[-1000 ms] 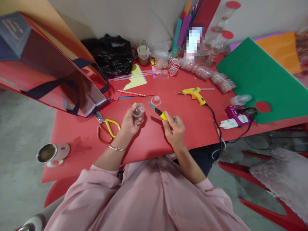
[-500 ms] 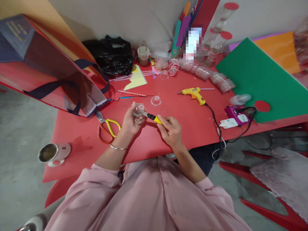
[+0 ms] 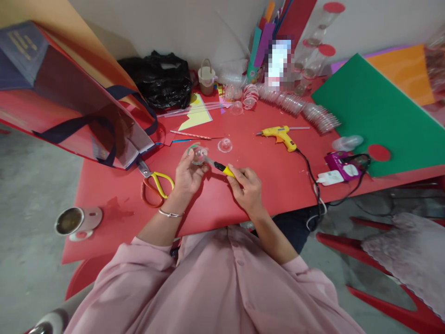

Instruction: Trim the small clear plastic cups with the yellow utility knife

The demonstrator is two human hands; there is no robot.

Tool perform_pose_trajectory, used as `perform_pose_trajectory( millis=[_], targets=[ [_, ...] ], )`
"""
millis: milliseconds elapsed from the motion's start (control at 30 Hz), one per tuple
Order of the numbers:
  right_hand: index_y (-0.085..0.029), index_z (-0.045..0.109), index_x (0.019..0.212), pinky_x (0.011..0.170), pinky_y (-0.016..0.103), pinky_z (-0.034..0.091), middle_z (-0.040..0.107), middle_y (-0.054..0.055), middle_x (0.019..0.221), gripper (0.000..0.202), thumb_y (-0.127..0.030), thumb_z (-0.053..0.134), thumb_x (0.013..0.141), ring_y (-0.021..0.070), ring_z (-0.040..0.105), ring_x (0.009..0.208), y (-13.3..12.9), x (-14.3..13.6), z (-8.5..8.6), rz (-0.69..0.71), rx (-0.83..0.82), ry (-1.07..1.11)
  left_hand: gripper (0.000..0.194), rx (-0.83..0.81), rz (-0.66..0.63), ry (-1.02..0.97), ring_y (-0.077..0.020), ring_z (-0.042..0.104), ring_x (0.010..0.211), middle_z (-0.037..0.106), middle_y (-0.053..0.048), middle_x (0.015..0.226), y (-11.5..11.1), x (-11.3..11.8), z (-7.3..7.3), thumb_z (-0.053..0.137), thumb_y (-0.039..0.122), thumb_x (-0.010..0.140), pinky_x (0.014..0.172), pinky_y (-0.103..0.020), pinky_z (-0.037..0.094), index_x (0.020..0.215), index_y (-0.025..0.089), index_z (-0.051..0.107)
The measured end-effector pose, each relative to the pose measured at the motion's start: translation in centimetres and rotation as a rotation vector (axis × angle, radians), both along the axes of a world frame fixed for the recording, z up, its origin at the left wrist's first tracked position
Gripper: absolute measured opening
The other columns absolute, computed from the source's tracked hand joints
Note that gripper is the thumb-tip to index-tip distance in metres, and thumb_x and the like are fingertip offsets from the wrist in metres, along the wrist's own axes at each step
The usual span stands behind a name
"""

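A clear plastic dome lid [image 3: 199,154] is held by its rim in my left hand [image 3: 187,174], over the red table. My right hand [image 3: 246,186] is closed round the yellow handle of a utility knife [image 3: 223,169]. The knife's blade points left and its tip meets the lid near the middle; whether it pierces the plastic I cannot tell. A second clear dome lid [image 3: 225,145] lies on the table just beyond my hands. Scissors [image 3: 157,183] with one yellow and one red handle lie left of my left wrist.
A yellow glue gun [image 3: 281,135] lies at right, its cord running to a purple power adapter [image 3: 342,167]. Stacked clear plastic cups [image 3: 292,102] line the back. A mug of drink [image 3: 78,221] stands at the left edge; a large bag [image 3: 79,102] rises behind it.
The dome lid has tilted and shifted slightly left in my left hand. The knife stays against it, its handle nearly in the same place.
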State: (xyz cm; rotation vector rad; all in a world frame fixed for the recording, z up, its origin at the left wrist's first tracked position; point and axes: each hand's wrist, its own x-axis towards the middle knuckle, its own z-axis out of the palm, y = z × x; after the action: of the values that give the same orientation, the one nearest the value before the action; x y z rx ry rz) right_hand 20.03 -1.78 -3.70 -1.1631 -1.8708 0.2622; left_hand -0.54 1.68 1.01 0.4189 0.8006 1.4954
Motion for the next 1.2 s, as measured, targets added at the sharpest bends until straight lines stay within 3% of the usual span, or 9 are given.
perform_pose_trajectory(
  millis=[333, 600, 933, 1200],
  targets=[
    [-0.035, 0.063, 0.143, 0.086, 0.036, 0.052, 0.068, 0.006, 0.102, 0.043, -0.031, 0.061, 0.100, 0.0193, 0.062, 0.094, -0.06, 0.00, 0.02, -0.050, 0.012, -0.006, 0.032, 0.019, 0.010, 0.046, -0.0115, 0.064, 0.064, 0.076, -0.007, 0.100, -0.07, -0.01, 0.20, 0.078, 0.040, 0.084, 0.054, -0.021, 0.051, 0.108, 0.020, 0.071],
    [-0.034, 0.063, 0.142, 0.085, 0.035, 0.052, 0.067, 0.006, 0.102, 0.042, -0.031, 0.062, 0.100, 0.0187, 0.062, 0.094, -0.01, -0.02, 0.02, -0.006, 0.028, -0.019, 0.035, 0.055, 0.029, 0.053, -0.0134, 0.066, 0.073, 0.075, -0.010, 0.106, 0.05, -0.09, -0.27, 0.080, 0.042, 0.083, 0.055, -0.021, 0.050, 0.109, 0.019, 0.072],
    [-0.034, 0.064, 0.142, 0.088, 0.038, 0.048, 0.067, 0.007, 0.105, 0.043, -0.030, 0.064, 0.099, 0.0201, 0.060, 0.096, -0.23, -0.10, -0.09, -0.098, 0.069, -0.062, 0.032, 0.003, 0.057, 0.099, -0.0116, 0.065, 0.064, 0.076, -0.008, 0.098, -0.17, -0.08, 0.33, 0.078, 0.041, 0.084, 0.053, -0.020, 0.050, 0.106, 0.019, 0.073],
    [-0.033, 0.066, 0.139, 0.087, 0.036, 0.048, 0.067, 0.006, 0.104, 0.040, -0.031, 0.064, 0.099, 0.0187, 0.061, 0.095, -0.13, -0.08, 0.12, -0.022, 0.069, -0.054, 0.041, 0.049, 0.074, 0.084, -0.0127, 0.063, 0.067, 0.076, -0.010, 0.103, 0.08, -0.10, -0.24, 0.080, 0.047, 0.081, 0.050, -0.021, 0.047, 0.109, 0.018, 0.072]
  ],
)
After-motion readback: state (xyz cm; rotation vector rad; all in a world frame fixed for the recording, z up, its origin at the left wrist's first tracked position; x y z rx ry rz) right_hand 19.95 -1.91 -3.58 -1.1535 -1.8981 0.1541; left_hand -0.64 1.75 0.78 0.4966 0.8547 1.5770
